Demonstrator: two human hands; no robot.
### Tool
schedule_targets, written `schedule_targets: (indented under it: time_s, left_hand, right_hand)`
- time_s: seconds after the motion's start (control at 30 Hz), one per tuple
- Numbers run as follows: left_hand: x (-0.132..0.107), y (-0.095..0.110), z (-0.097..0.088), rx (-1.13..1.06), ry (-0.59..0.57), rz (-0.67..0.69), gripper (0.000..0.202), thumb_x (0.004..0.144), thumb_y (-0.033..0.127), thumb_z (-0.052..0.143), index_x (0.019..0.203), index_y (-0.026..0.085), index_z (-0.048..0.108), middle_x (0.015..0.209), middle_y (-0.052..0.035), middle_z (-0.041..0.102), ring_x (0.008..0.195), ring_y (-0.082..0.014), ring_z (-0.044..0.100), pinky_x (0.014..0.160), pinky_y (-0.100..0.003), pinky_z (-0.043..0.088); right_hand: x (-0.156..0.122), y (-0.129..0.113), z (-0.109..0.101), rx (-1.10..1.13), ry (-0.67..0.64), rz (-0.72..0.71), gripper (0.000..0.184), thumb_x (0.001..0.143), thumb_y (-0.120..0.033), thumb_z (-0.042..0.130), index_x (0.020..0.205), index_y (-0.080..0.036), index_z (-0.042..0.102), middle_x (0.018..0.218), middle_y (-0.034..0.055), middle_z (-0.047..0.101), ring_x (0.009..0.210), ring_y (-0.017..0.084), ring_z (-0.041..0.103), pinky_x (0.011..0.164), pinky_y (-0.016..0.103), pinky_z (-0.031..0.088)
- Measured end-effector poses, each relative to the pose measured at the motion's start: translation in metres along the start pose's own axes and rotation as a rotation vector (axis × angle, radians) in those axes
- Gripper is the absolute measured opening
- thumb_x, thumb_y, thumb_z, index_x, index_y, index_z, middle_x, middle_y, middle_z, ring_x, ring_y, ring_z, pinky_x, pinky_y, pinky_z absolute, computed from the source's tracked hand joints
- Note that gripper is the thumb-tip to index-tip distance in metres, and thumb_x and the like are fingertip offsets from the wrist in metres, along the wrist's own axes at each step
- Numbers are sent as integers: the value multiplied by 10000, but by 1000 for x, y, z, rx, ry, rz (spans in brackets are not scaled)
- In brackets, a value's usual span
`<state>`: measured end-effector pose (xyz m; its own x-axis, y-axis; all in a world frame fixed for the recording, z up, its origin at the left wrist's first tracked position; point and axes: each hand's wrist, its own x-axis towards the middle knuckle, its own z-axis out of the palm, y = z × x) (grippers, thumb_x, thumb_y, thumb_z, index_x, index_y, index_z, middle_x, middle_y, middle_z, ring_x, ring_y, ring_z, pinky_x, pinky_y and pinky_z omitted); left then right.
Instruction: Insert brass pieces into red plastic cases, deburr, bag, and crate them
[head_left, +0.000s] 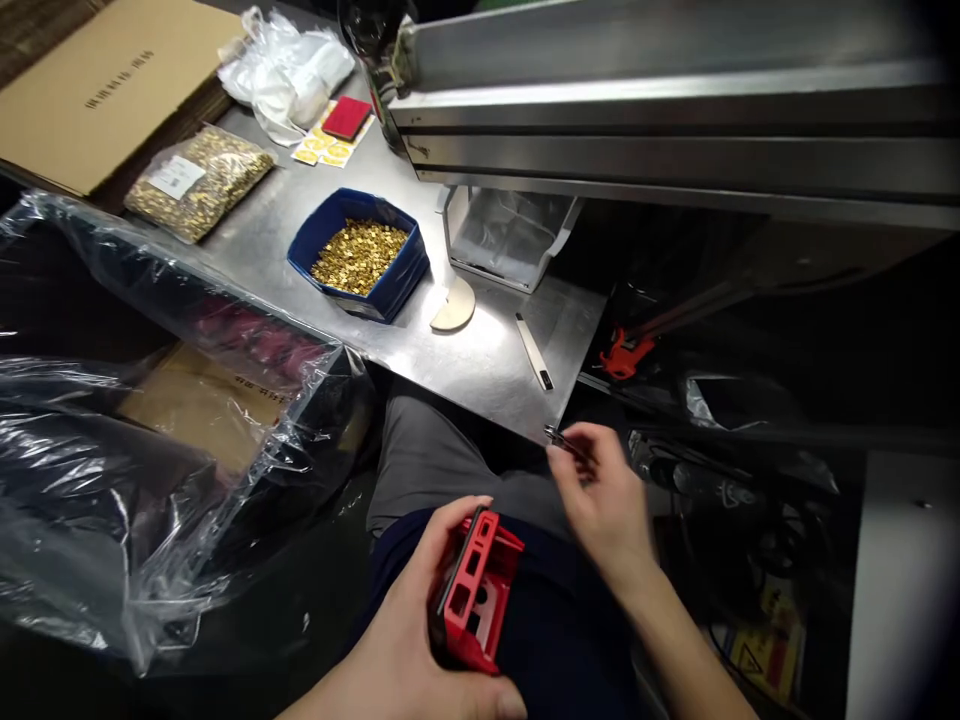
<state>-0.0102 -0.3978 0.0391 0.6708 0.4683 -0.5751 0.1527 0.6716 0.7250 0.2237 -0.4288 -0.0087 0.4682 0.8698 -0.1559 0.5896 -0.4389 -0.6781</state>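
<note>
My left hand is wrapped round a red plastic housing with several square openings in its near side and a dark outer face. Over my lap, it is tilted with its hollow part facing right. In my right hand, the fingers pinch a small dark metal tool, whose tip points left near the table corner. Most of that tool is hidden by the fingers. Closest to it on the metal table lies a white strip-like tool with black ends. Left of that is a cream disc with a notch.
A blue bin holds many small brass pieces. Behind it lie a bag of brass pieces, a red pad and a white plastic bag. A clear tray sits under a metal beam. A plastic-lined box stands left.
</note>
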Motion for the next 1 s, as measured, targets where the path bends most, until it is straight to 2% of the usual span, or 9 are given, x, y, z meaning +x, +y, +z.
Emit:
schedule_targets:
  time_s: [0.1, 0.27, 0.4, 0.57, 0.7, 0.77, 0.83, 0.9, 1.0]
  left_hand:
    - [-5, 1, -4, -204, -130, 27, 1022, 733, 439, 853, 1551, 313, 254, 1515, -152, 472, 1350, -389, 502, 1109, -512, 408]
    - [-14, 7, -7, -517, -264, -22, 754, 832, 488, 719, 1477, 195, 462, 1483, -206, 543, 1381, -451, 477, 1124, -631, 368]
    - [-10, 9, -8, -571, -341, 27, 665, 877, 518, 630, 1411, 127, 560, 1427, -234, 596, 1330, -419, 548, 1114, -564, 403]
    - [-8, 6, -9, -616, -333, 38, 628, 892, 504, 610, 1415, 160, 566, 1437, -237, 589, 1342, -412, 541, 1134, -557, 378]
    - [-12, 6, -8, -637, -306, 30, 652, 867, 494, 643, 1422, 162, 561, 1397, -243, 618, 1297, -393, 585, 1075, -494, 444]
    - [-12, 6, -7, -654, -292, 21, 690, 834, 502, 682, 1425, 165, 561, 1355, -234, 650, 1250, -379, 625, 1052, -471, 468]
    - [-12, 6, -7, -673, -296, 2, 682, 806, 508, 716, 1383, 160, 606, 1306, -215, 688, 1199, -357, 666, 1034, -437, 495]
    - [-9, 5, -8, -684, -336, -11, 665, 795, 514, 725, 1337, 137, 644, 1274, -203, 711, 1163, -327, 694, 1004, -379, 526]
    - [-4, 1, -11, -680, -428, -9, 682, 796, 504, 722, 1355, 126, 628, 1258, -186, 724, 1132, -283, 715, 960, -307, 540]
  right_hand:
    - [25, 17, 27, -130, -87, -48, 122, 965, -342, 580, 1017, -232, 587, 852, 8, 693, 653, 174, 657, 578, 272, 439]
    - [30, 14, 27, -187, -19, -97, 159, 999, -363, 538, 1096, -251, 596, 944, 8, 683, 780, 179, 654, 657, 285, 449]
    - [47, 8, 41, -251, 30, -177, 177, 971, -348, 589, 1092, -244, 665, 1088, 69, 662, 1040, 274, 589, 906, 395, 441]
    - [81, -3, 72, -260, 49, -187, 226, 975, -325, 572, 1131, -202, 679, 1103, 134, 659, 1056, 328, 562, 946, 489, 419]
    - [76, -24, 61, -159, 32, -180, 274, 980, -322, 571, 1208, -188, 645, 1211, 158, 646, 1152, 335, 559, 1009, 504, 435]
    - [57, -40, 41, 13, -102, -198, 247, 1024, -347, 509, 1206, -241, 638, 1182, 85, 689, 1083, 244, 634, 950, 386, 518]
    - [33, -57, 19, 351, -392, -185, 262, 1065, -365, 429, 1216, -303, 634, 1142, 7, 727, 974, 155, 694, 841, 272, 569]
    - [10, -71, 0, 640, -653, -138, 279, 1072, -366, 422, 1239, -332, 643, 1154, -20, 740, 999, 136, 709, 859, 250, 572]
    - [-14, -78, -14, 727, -705, -134, 238, 1041, -333, 508, 1170, -311, 707, 1096, -18, 769, 1006, 145, 720, 885, 241, 555]
